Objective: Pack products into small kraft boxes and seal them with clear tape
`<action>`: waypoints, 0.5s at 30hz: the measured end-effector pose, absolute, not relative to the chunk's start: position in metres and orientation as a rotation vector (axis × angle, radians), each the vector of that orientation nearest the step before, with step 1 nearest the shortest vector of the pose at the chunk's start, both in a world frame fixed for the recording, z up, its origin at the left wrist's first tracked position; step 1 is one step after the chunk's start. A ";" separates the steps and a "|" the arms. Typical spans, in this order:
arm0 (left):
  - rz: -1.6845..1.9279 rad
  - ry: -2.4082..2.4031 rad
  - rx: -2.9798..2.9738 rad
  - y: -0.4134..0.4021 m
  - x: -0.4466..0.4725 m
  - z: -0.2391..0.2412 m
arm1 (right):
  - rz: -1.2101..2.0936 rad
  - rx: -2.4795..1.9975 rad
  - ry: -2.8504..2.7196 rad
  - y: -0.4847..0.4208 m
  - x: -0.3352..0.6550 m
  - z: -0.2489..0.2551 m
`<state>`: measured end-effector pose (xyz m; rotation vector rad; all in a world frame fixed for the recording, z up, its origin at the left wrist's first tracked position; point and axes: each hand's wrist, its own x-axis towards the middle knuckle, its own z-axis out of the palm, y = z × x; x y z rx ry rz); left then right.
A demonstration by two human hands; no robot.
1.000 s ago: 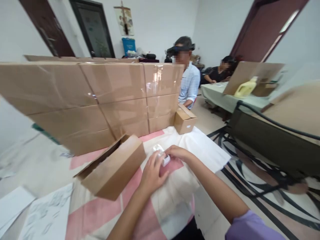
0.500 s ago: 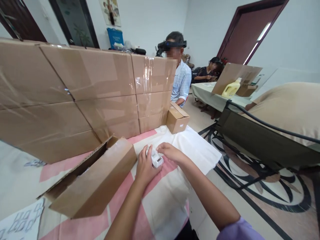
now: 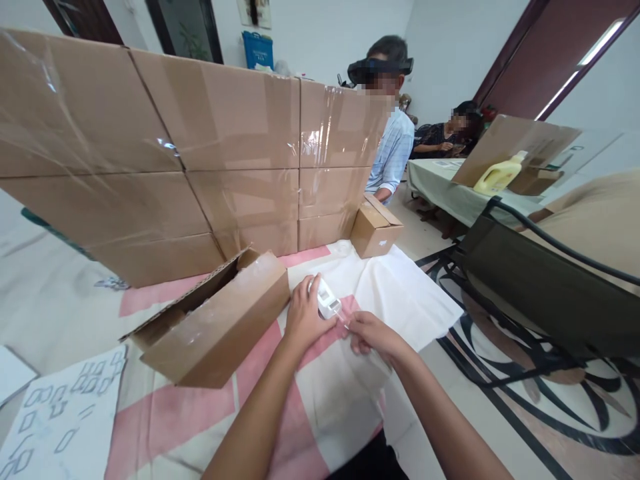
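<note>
My left hand (image 3: 303, 317) is closed round a small white device (image 3: 327, 301) with a dark window, held just above the pink and white tablecloth (image 3: 320, 400). My right hand (image 3: 367, 335) sits just right of it, fingers pinched on something thin at the device's lower end; I cannot make out what. An open long cardboard box (image 3: 215, 320) lies on its side immediately left of my left hand.
A wall of taped cardboard cartons (image 3: 200, 153) stands behind. A small closed box (image 3: 375, 229) sits at the table's far right corner. A person in a headset (image 3: 390, 127) sits beyond. A dark chair (image 3: 540, 280) stands at right. Printed sheets (image 3: 60, 420) lie at the left.
My right hand has dropped from the top of the device to its lower right end and pinched there. The device now stands more upright in my left hand. The view has shifted slightly.
</note>
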<state>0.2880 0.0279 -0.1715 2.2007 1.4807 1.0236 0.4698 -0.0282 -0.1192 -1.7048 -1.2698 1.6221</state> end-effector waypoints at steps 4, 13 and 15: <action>1.024 1.464 2.219 0.029 0.287 -0.173 | 1.634 -1.703 -1.273 -0.024 0.464 -0.126; 1.026 1.468 2.213 0.026 0.287 -0.170 | 1.550 -1.740 -1.422 -0.005 0.456 -0.140; 1.024 1.473 2.203 0.026 0.288 -0.167 | 1.536 -1.750 -1.454 -0.002 0.456 -0.142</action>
